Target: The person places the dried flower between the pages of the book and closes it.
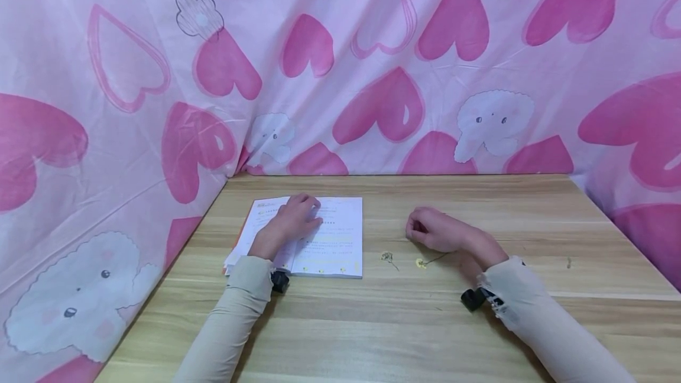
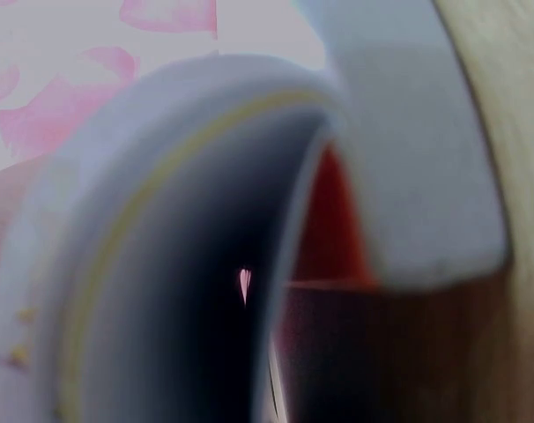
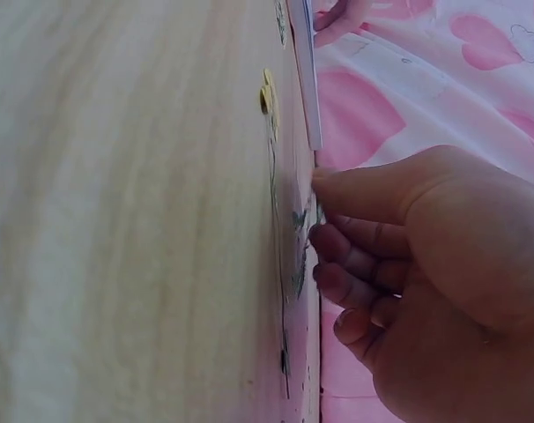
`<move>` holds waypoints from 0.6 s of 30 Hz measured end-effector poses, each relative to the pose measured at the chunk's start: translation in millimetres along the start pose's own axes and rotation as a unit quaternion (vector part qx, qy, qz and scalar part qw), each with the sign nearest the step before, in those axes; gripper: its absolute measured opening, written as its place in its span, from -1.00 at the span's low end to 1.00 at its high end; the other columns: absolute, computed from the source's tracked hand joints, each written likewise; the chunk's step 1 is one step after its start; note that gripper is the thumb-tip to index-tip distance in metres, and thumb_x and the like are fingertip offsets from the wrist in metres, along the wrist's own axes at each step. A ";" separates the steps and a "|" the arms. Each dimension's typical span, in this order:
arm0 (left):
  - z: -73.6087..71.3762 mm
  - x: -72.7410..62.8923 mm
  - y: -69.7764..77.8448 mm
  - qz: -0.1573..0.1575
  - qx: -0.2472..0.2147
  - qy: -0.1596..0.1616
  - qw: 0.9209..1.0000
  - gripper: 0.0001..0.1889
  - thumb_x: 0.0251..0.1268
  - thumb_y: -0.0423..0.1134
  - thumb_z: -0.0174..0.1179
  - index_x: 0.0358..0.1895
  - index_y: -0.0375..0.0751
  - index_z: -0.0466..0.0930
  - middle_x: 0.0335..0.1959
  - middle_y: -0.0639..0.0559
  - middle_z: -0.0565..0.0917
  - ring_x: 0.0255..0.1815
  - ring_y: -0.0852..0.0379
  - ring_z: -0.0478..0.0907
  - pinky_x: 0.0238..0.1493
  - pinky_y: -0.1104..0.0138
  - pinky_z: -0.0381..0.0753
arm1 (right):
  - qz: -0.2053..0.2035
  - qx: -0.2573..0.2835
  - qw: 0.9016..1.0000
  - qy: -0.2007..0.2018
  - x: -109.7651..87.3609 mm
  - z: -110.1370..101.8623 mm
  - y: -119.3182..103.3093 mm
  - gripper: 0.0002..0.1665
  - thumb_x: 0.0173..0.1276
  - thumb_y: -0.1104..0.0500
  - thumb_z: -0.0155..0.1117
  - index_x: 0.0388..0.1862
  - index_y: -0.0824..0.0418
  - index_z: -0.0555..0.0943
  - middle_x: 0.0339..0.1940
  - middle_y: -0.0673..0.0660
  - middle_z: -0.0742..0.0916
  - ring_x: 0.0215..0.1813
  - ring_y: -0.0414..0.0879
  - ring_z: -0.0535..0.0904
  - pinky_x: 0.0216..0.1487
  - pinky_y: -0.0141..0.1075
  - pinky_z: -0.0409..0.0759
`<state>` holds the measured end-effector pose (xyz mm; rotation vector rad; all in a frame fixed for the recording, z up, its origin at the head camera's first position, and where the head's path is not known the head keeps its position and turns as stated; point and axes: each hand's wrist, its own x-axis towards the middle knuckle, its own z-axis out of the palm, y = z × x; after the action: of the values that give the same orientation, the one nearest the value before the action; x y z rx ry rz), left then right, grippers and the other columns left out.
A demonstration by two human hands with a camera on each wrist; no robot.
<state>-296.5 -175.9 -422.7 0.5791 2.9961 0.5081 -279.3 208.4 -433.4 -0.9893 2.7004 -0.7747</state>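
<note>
An open book with printed white pages lies toward the back left of the table. My left hand rests on its pages near the middle, thumb held apart from the fingers. Close up in the left wrist view, a page arches over a dark gap. To the right of the book, my right hand is low over the table, thumb and fingertips drawn together. In the right wrist view they pinch a thin greenish sprig, partly hidden by the fingers. A dried yellow flower lies just below that hand.
Another dried flower, pale with a thin stem, lies between the book and the yellow one. A small green bit is at the right side of the wooden table. Pink heart-patterned cloth hangs behind and along both sides.
</note>
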 end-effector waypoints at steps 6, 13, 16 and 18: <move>-0.3 0.8 -0.7 -0.002 0.001 -0.005 1.000 -0.51 0.62 -0.06 0.24 0.45 -0.22 0.54 0.50 -0.24 0.49 0.61 -0.26 0.32 0.59 -0.24 0.35 | -0.014 0.004 0.999 0.038 2.8 1.3 -0.9 -0.90 0.61 0.29 0.26 -0.18 0.16 0.65 -0.25 0.00 0.67 -0.17 -0.18 0.54 -0.10 -0.33 0.57; -0.4 0.8 -0.8 -0.003 0.002 -0.003 1.000 -0.51 0.62 -0.06 0.24 0.44 -0.21 0.54 0.50 -0.23 0.49 0.60 -0.26 0.33 0.58 -0.24 0.36 | -0.005 0.020 0.998 0.053 8.2 3.0 -8.4 -0.94 0.64 0.25 0.27 -0.13 0.18 0.64 -0.25 0.02 0.66 -0.18 -0.16 0.53 -0.13 -0.33 0.58; -0.4 0.0 0.5 -0.005 -0.001 -0.003 1.000 -0.51 0.62 -0.06 0.25 0.44 -0.22 0.53 0.50 -0.24 0.49 0.60 -0.26 0.33 0.58 -0.24 0.35 | 0.014 0.037 0.998 0.047 11.5 3.4 -14.2 -0.93 0.66 0.23 0.24 -0.11 0.19 0.63 -0.27 0.03 0.66 -0.20 -0.13 0.54 -0.16 -0.32 0.59; 0.0 -0.4 0.9 -0.005 -0.002 -0.002 1.000 -0.51 0.62 -0.06 0.25 0.44 -0.23 0.53 0.49 -0.24 0.49 0.60 -0.27 0.33 0.58 -0.25 0.35 | 0.026 0.044 0.998 0.044 14.1 4.4 -17.6 -0.91 0.68 0.19 0.23 -0.10 0.17 0.63 -0.28 0.03 0.67 -0.22 -0.13 0.55 -0.19 -0.32 0.59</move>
<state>-295.8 -175.3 -422.4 0.5624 2.9922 0.5121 -279.0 186.1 -427.6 -0.8805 2.7276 -0.9392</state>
